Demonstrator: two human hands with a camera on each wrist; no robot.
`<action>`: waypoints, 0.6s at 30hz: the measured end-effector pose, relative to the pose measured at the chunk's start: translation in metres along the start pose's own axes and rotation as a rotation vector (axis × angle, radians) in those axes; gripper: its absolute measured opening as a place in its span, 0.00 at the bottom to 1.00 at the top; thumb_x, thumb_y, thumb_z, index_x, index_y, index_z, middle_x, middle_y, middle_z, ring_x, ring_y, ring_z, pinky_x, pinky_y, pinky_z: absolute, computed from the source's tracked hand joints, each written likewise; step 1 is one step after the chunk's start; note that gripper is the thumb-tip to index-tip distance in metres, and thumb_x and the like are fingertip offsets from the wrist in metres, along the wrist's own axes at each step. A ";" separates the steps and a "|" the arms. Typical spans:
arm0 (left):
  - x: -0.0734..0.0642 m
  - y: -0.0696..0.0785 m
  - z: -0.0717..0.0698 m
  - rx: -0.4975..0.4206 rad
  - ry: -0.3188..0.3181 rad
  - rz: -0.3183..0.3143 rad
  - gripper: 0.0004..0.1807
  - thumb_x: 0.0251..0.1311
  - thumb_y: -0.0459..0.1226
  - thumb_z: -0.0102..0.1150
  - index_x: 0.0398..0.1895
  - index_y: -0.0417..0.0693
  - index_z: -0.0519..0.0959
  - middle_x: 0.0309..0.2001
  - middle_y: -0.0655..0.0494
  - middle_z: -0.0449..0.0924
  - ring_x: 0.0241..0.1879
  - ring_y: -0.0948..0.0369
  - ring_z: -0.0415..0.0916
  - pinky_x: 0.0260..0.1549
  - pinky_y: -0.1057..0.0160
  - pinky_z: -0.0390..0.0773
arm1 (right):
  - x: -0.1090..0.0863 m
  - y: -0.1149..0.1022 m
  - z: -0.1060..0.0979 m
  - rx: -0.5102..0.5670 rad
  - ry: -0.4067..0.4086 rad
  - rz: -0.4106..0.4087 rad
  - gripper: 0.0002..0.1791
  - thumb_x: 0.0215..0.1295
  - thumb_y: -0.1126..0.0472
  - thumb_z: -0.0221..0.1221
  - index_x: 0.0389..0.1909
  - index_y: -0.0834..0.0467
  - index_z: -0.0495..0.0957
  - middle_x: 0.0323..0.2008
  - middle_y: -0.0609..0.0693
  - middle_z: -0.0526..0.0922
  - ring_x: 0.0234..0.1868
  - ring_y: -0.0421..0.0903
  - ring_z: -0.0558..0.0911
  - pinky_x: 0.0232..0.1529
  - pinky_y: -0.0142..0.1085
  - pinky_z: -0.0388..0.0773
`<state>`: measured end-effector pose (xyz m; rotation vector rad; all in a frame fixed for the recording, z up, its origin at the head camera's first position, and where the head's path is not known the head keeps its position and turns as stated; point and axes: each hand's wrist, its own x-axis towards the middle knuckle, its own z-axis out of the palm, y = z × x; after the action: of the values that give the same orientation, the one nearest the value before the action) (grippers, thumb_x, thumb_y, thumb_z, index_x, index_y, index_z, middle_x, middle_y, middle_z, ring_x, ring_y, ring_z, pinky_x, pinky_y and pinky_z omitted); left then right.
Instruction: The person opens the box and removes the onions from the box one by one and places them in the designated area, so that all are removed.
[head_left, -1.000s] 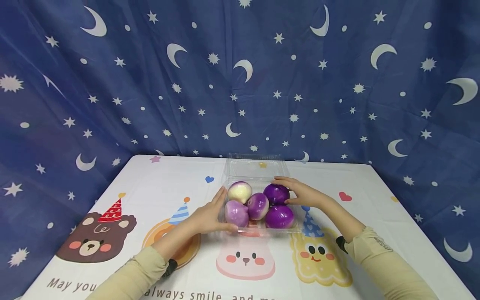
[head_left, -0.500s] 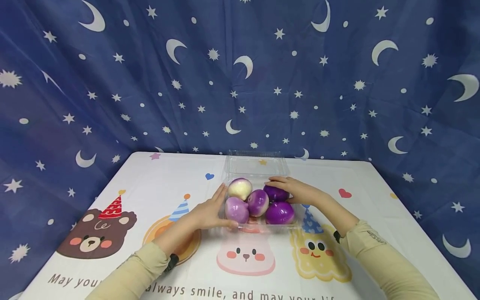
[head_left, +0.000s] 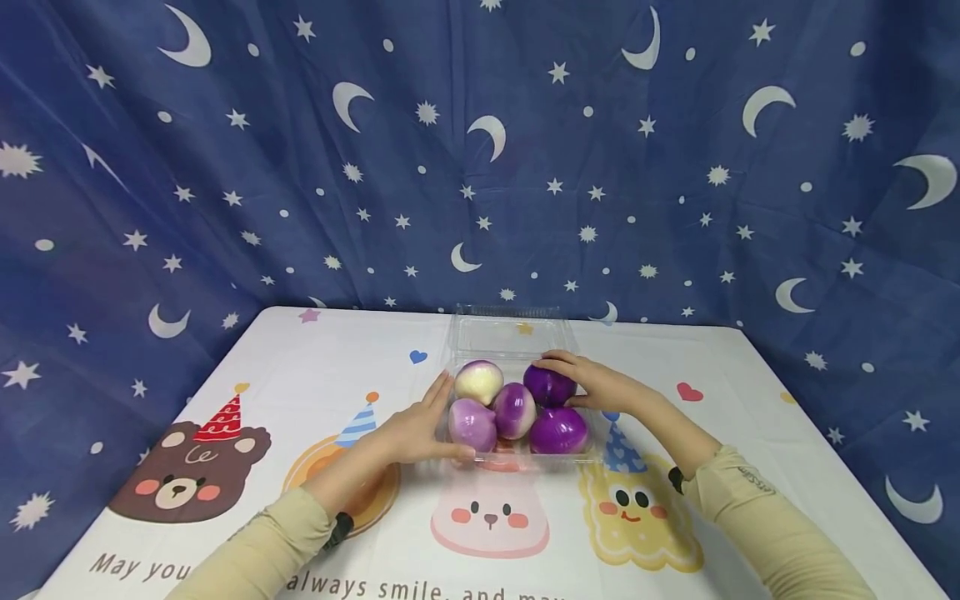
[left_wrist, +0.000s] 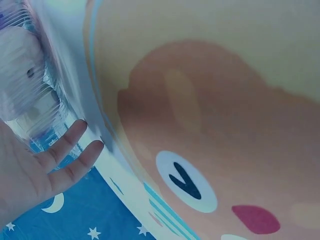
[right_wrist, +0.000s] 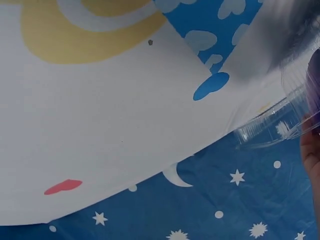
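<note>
Head view: spread right hand (head_left: 602, 387) grips darkest onion (head_left: 550, 387).

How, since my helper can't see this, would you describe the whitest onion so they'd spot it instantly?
On the white table sits an open clear box. The whitest onion is in the box's back left corner; its creamy white face sets it apart from four mostly purple onions.
</note>
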<state>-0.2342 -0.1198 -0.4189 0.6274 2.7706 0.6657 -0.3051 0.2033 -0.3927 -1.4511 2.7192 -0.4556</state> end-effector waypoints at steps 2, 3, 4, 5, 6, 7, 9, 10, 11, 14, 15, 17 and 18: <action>-0.001 0.001 -0.001 -0.003 0.001 -0.002 0.66 0.45 0.67 0.60 0.75 0.44 0.35 0.76 0.48 0.29 0.60 0.41 0.69 0.47 0.47 0.78 | -0.001 -0.001 -0.003 0.042 0.001 0.016 0.40 0.53 0.69 0.66 0.67 0.60 0.60 0.65 0.64 0.62 0.63 0.64 0.68 0.57 0.53 0.73; -0.001 0.001 -0.001 -0.005 0.002 -0.003 0.66 0.45 0.67 0.60 0.75 0.44 0.35 0.76 0.48 0.29 0.60 0.41 0.69 0.47 0.47 0.78 | -0.001 -0.001 -0.004 0.067 0.003 0.024 0.40 0.54 0.68 0.66 0.67 0.61 0.59 0.65 0.64 0.62 0.63 0.64 0.68 0.57 0.52 0.73; -0.001 0.001 -0.001 -0.008 0.004 -0.003 0.66 0.45 0.67 0.60 0.75 0.43 0.35 0.76 0.48 0.29 0.60 0.41 0.70 0.46 0.47 0.79 | -0.001 -0.002 -0.004 0.095 0.006 0.034 0.40 0.55 0.68 0.65 0.68 0.61 0.59 0.66 0.64 0.61 0.63 0.64 0.68 0.57 0.52 0.73; -0.002 0.001 0.000 -0.008 0.004 -0.002 0.66 0.45 0.67 0.60 0.75 0.43 0.35 0.76 0.48 0.30 0.60 0.41 0.70 0.45 0.47 0.79 | -0.002 -0.002 -0.005 0.123 0.012 0.044 0.40 0.55 0.67 0.65 0.68 0.61 0.58 0.66 0.64 0.61 0.63 0.63 0.69 0.56 0.50 0.74; -0.001 0.001 0.001 -0.010 0.003 -0.001 0.66 0.45 0.67 0.60 0.75 0.43 0.35 0.76 0.48 0.30 0.60 0.41 0.70 0.46 0.47 0.79 | -0.003 -0.002 -0.005 0.148 0.022 0.056 0.40 0.56 0.67 0.65 0.68 0.61 0.57 0.66 0.64 0.61 0.62 0.62 0.70 0.55 0.49 0.76; -0.002 0.001 0.001 -0.006 0.001 0.004 0.66 0.45 0.68 0.59 0.75 0.43 0.35 0.76 0.47 0.30 0.60 0.41 0.70 0.45 0.48 0.79 | -0.004 -0.002 -0.005 0.176 0.034 0.068 0.40 0.56 0.66 0.65 0.69 0.61 0.57 0.65 0.64 0.61 0.60 0.61 0.71 0.53 0.47 0.77; -0.002 0.001 0.003 -0.006 -0.001 0.007 0.66 0.45 0.69 0.59 0.75 0.43 0.36 0.76 0.47 0.30 0.59 0.41 0.71 0.45 0.48 0.79 | -0.006 -0.001 -0.004 0.211 0.060 0.092 0.40 0.57 0.64 0.65 0.69 0.61 0.57 0.64 0.62 0.63 0.58 0.57 0.73 0.50 0.43 0.79; -0.002 0.001 0.004 -0.003 -0.003 0.007 0.66 0.45 0.69 0.58 0.75 0.43 0.36 0.76 0.47 0.30 0.59 0.41 0.71 0.45 0.48 0.79 | -0.007 0.000 -0.003 0.220 0.074 0.100 0.40 0.57 0.63 0.65 0.69 0.61 0.57 0.64 0.62 0.63 0.56 0.56 0.74 0.48 0.42 0.80; -0.002 0.001 0.005 0.002 -0.005 0.005 0.66 0.44 0.69 0.58 0.75 0.43 0.36 0.76 0.48 0.30 0.59 0.41 0.71 0.45 0.49 0.79 | -0.007 0.000 -0.002 0.224 0.087 0.107 0.40 0.58 0.62 0.64 0.69 0.61 0.57 0.63 0.61 0.64 0.55 0.54 0.74 0.46 0.42 0.80; -0.002 0.001 0.004 0.018 0.000 -0.008 0.66 0.44 0.69 0.58 0.75 0.45 0.36 0.76 0.49 0.30 0.58 0.42 0.71 0.44 0.49 0.80 | -0.006 0.000 -0.002 0.228 0.110 0.121 0.40 0.59 0.58 0.64 0.69 0.60 0.57 0.62 0.61 0.66 0.54 0.52 0.74 0.44 0.43 0.80; -0.002 0.001 0.003 0.022 0.004 -0.008 0.66 0.44 0.69 0.58 0.75 0.44 0.36 0.76 0.49 0.30 0.58 0.41 0.72 0.44 0.49 0.80 | -0.005 0.000 -0.002 0.229 0.119 0.123 0.40 0.59 0.57 0.64 0.69 0.60 0.57 0.62 0.61 0.66 0.54 0.52 0.74 0.45 0.43 0.80; -0.001 0.001 0.002 0.032 0.011 -0.005 0.66 0.45 0.69 0.58 0.75 0.44 0.36 0.76 0.48 0.30 0.58 0.41 0.72 0.43 0.50 0.80 | -0.003 0.000 -0.003 0.228 0.142 0.124 0.40 0.59 0.57 0.64 0.69 0.60 0.58 0.62 0.61 0.66 0.54 0.53 0.74 0.45 0.44 0.80; 0.000 0.001 0.000 0.031 0.013 -0.003 0.66 0.45 0.69 0.58 0.75 0.44 0.36 0.76 0.48 0.30 0.58 0.41 0.71 0.43 0.50 0.80 | -0.003 0.000 -0.004 0.223 0.157 0.125 0.40 0.58 0.57 0.65 0.69 0.60 0.58 0.62 0.62 0.66 0.55 0.54 0.74 0.46 0.45 0.79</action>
<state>-0.2334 -0.1188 -0.4184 0.6277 2.7984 0.6295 -0.3041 0.2067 -0.3889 -1.2315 2.7446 -0.8676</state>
